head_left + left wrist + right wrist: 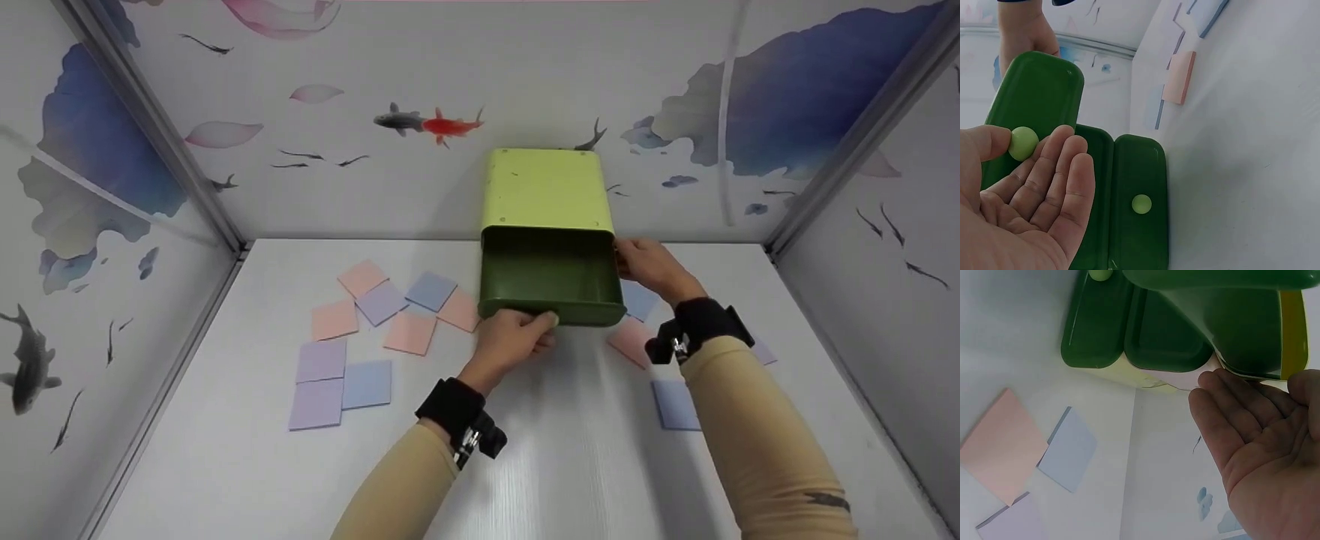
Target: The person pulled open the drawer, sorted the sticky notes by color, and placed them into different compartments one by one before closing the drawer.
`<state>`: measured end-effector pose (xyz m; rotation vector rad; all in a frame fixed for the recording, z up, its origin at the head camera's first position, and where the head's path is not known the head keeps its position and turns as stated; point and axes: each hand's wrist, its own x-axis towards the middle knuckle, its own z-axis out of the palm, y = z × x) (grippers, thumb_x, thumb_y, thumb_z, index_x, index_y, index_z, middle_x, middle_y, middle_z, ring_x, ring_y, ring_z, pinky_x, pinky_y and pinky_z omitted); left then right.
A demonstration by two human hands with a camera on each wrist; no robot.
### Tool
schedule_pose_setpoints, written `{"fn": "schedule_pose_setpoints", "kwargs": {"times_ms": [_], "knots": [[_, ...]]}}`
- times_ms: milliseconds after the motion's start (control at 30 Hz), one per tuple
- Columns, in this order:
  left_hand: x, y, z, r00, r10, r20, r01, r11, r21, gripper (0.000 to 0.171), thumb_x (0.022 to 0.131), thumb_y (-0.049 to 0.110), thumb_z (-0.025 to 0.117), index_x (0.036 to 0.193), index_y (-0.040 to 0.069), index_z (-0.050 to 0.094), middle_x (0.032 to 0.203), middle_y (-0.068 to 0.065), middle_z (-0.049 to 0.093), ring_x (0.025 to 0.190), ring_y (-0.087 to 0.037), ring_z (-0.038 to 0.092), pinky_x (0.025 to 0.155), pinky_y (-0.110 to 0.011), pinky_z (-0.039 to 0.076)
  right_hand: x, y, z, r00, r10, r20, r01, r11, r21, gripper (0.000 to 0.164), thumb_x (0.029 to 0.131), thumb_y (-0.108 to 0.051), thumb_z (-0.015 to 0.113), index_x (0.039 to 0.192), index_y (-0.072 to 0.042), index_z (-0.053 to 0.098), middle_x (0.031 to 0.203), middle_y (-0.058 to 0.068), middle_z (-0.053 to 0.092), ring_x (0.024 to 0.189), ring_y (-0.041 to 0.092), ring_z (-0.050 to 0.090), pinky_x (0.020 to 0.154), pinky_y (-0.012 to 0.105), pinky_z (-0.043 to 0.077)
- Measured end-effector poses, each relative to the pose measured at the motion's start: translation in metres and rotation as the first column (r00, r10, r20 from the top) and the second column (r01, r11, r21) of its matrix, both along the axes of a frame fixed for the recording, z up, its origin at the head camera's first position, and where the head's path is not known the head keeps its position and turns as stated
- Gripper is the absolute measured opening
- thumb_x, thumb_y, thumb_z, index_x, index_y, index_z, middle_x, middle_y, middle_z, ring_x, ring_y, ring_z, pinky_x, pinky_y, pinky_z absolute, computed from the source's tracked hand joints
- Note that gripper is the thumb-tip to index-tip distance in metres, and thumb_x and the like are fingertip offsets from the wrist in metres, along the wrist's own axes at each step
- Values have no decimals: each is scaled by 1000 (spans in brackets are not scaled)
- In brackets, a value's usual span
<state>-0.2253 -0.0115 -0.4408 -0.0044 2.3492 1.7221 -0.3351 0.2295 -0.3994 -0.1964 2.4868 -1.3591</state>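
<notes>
A light yellow-green drawer cabinet stands against the back wall. Its dark green top drawer is pulled out, with the inside showing. My left hand is at the drawer's front, and in the left wrist view its thumb and fingers pinch the round light green knob. My right hand touches the cabinet's right side near the front opening, its fingers nearly straight in the right wrist view. Below the pulled-out drawer, a middle drawer and a bottom drawer are pushed in.
Several pink, purple and blue square cards lie left of the cabinet, including a pink card and a purple card. More lie to the right, among them a blue card partly behind the right arm. Printed panels surround the white table.
</notes>
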Motion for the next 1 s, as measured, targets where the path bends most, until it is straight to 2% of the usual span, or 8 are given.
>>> {"fn": "schedule_pose_setpoints", "kwargs": {"times_ms": [233, 400, 600, 833, 900, 1000], "knots": [[1, 0, -5, 1000, -14, -10, 15, 999, 42, 43, 93, 44, 61, 88, 5, 77, 82, -3, 74, 76, -11, 69, 80, -36, 58, -2, 1, -4, 1000, 0, 26, 0, 1000, -21, 54, 108, -34, 22, 135, 2, 52, 134, 22, 54, 125, 32, 54, 111, 46, 40], [2, -1, -5, 1000, 0, 8, -1, 998, 64, 39, 93, 42, 63, 89, 6, 77, 84, -5, 75, 84, -21, 72, 83, -40, 57, -2, 1, -4, 1000, 5, 25, -5, 1000, -19, 54, 108, -35, 23, 137, 1, 51, 135, 22, 54, 125, 31, 54, 112, 46, 39], [3, -2, -3, 1000, 15, 10, -15, 999, 44, 38, 92, 44, 63, 85, 10, 77, 88, -7, 76, 85, -21, 72, 78, -35, 57, 2, 0, -1, 1000, 12, -7, -12, 1000, -2, 54, 107, -38, 25, 134, -1, 54, 133, 20, 57, 124, 31, 55, 111, 46, 40], [5, -4, -3, 1000, 29, -3, -29, 999, 32, 39, 91, 43, 63, 80, 9, 77, 87, -7, 76, 83, -20, 71, 69, -27, 54, 2, -1, 0, 999, 30, -27, -30, 999, -15, 55, 107, -41, 27, 130, -1, 57, 122, 15, 61, 102, 11, 62, 108, 47, 42], [5, -4, -3, 1000, 25, -3, -25, 999, 43, 38, 91, 43, 63, 78, 10, 77, 86, -7, 76, 83, -22, 71, 69, -28, 53, 2, -1, -1, 999, 30, -22, -31, 999, -18, 55, 107, -41, 27, 130, -1, 57, 122, 15, 61, 103, 11, 62, 108, 46, 42], [6, -5, -5, 1000, 11, -3, -10, 998, 64, 38, 92, 43, 63, 79, 10, 77, 86, -8, 75, 83, -24, 70, 71, -31, 55, 3, 0, -1, 999, 29, -15, -29, 999, -16, 55, 107, -40, 26, 131, 0, 56, 126, 18, 60, 112, 21, 61, 110, 47, 41]]}}
